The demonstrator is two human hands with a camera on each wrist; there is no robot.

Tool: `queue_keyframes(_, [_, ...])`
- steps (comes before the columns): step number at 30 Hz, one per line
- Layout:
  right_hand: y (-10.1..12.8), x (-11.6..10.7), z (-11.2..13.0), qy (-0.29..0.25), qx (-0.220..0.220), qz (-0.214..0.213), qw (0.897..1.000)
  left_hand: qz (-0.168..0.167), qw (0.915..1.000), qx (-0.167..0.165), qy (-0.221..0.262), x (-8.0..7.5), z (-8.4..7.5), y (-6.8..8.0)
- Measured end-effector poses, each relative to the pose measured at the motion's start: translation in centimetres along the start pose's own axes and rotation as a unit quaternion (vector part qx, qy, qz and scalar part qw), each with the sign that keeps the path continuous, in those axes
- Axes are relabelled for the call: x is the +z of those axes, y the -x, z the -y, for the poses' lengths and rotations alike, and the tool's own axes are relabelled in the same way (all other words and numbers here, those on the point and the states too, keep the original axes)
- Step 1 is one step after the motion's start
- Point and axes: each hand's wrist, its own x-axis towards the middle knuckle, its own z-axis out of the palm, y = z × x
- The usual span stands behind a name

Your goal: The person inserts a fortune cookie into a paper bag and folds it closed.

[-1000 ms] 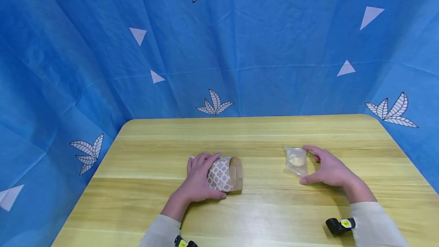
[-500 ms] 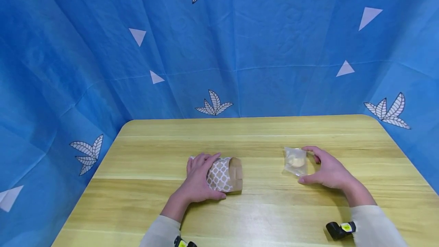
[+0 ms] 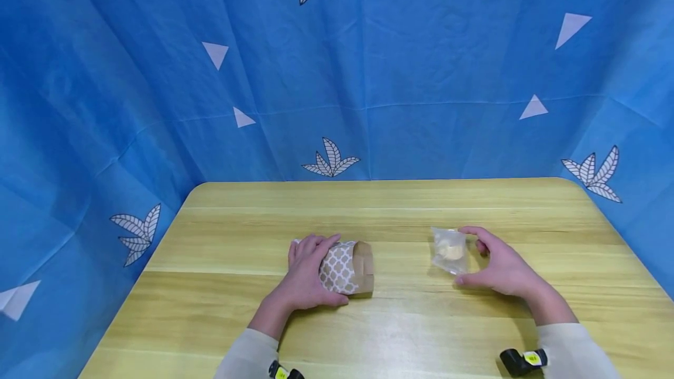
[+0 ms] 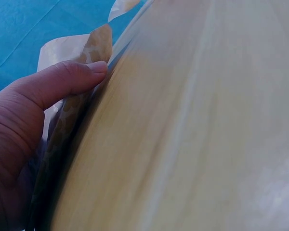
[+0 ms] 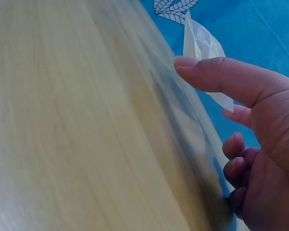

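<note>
Cream long sleeves, black yellow-tagged wrist cameras

paper bag: brown, white lattice pattern
clear packet: transparent, pale cream content
table: yellow-green wood grain
backdrop: blue, white triangles and leaves
sleeves: beige

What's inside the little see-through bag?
The clear bag by the right hand has something round and pale yellow inside. What it is can't be told; the plastic blurs it.
</note>
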Motion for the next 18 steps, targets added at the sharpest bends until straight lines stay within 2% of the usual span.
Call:
queue_keyframes(13, [-0.3,1.5,2.0,-0.088,-0.048,0.035,0.994,0.000,1.0000,0.004,0.002,0.0,0.0,-0.1])
queue_keyframes(18, [-0.7,2.2,2.7,-0.095,-0.062,0.052,0.992,0.002,1.0000,0.000,-0.001,-0.1,0.0,-0.1])
